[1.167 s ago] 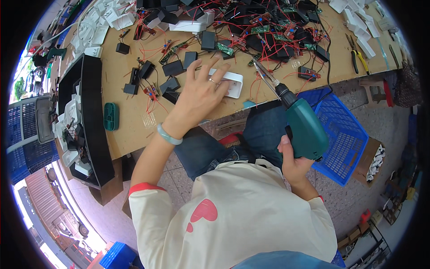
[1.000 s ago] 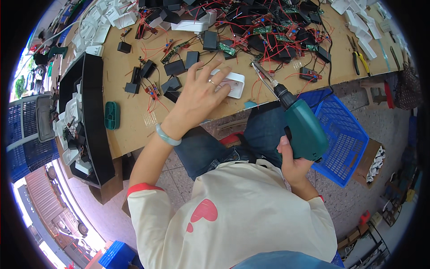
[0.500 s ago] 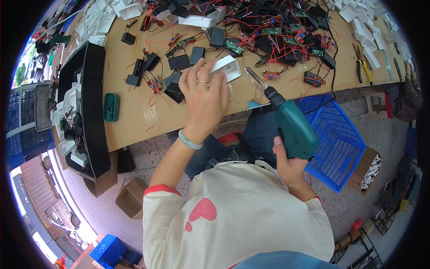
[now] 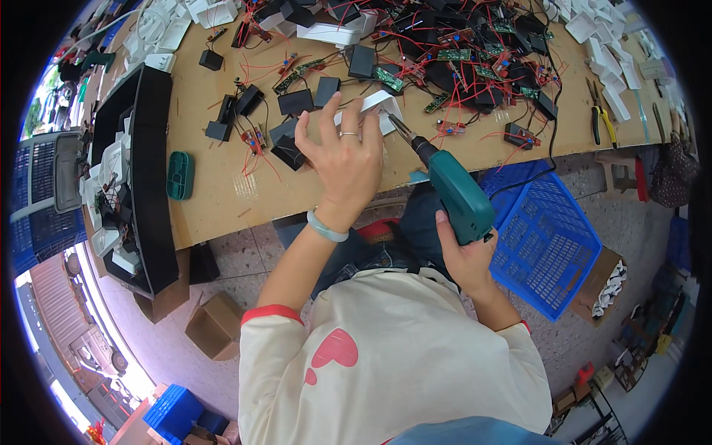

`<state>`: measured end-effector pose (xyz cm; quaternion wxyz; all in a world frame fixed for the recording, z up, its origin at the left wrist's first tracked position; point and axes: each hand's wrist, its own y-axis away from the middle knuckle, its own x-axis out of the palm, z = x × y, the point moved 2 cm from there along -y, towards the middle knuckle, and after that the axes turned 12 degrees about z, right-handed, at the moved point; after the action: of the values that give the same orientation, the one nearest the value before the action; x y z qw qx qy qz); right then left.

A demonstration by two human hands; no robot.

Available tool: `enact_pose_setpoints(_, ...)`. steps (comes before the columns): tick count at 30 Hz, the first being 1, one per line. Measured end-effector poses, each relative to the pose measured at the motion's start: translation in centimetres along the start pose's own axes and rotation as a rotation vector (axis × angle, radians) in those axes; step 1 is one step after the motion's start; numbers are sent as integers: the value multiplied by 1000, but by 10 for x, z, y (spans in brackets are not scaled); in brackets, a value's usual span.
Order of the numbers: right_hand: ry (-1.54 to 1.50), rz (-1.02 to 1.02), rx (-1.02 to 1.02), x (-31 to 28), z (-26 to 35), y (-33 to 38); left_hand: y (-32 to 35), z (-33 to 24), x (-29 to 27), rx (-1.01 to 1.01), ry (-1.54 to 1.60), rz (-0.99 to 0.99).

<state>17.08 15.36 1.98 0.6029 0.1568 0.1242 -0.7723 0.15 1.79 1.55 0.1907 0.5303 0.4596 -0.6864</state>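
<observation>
A white plastic case (image 4: pixel 386 105) lies at the near side of the workbench, its open side facing up. My left hand (image 4: pixel 345 159) is over it from the left, fingers bent and partly spread, the fingertips at its wall; they hide much of the case. In my right hand (image 4: pixel 466 256) is a green corded electric screwdriver (image 4: pixel 458 194), gripped at its rear. Its long metal tip points up and left and reaches the case's right edge; whether it touches is hard to tell. Black box-shaped parts (image 4: pixel 288 151) sit just left of my left fingers.
Black boxes, red wires and green circuit boards (image 4: pixel 454 55) heap at the back. White cases (image 4: pixel 604 67) pile at the right, near yellow-handled pliers (image 4: pixel 604 122). A black bin (image 4: pixel 152 185) and green tray (image 4: pixel 179 176) stand left. Below the bench edge sits a blue crate (image 4: pixel 552 237).
My right hand has brought the screwdriver left, its tip now at the case. My left hand has shifted slightly right and its fingers have spread a little.
</observation>
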Motion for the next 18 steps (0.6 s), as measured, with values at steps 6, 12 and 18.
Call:
enact_pose_setpoints(6, 13, 8, -13, 1, -1, -4, 3, 2, 6, 8, 92, -32)
enact_pose_setpoints(12, 5, 24, 18, 1, -1, -7, 2, 3, 5, 7, 125, -27)
enact_pose_setpoints(18, 15, 38, 7, 1, -3, -7, 3, 4, 8, 14, 130, -36)
